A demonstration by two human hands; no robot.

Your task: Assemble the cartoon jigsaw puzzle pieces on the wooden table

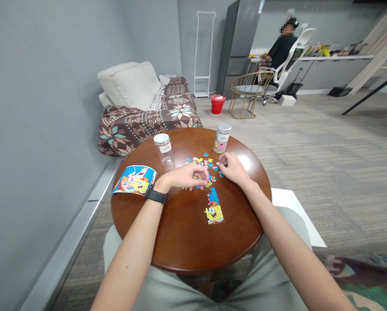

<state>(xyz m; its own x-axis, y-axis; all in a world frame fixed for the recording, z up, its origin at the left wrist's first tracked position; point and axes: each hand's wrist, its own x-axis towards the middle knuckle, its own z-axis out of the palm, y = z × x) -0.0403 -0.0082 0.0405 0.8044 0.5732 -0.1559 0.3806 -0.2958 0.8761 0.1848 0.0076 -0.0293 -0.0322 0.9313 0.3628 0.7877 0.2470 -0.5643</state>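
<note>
Loose jigsaw puzzle pieces [200, 160] lie scattered around both hands on the round brown table [180, 233]. My left hand [195, 175] is over the pile with thumb and fingers curled together, near a yellow piece. Whatever is between its fingertips is too small to make out. At the pile's right edge, my right hand [233, 167] has its fingers bent inward beside some pieces; their tips are partly hidden. Closer to me is a joined puzzle section [214, 209] showing a yellow cartoon face and blue background. A picture sheet [135, 179] with cartoon figures lies to the left.
A clear jar [164, 150] with a silver lid and a printed canister [222, 138] stand toward the table's far side. Beyond are a patterned sofa [180, 110], a red bin [217, 104], a gold-framed chair [250, 90] and a seated person [282, 49].
</note>
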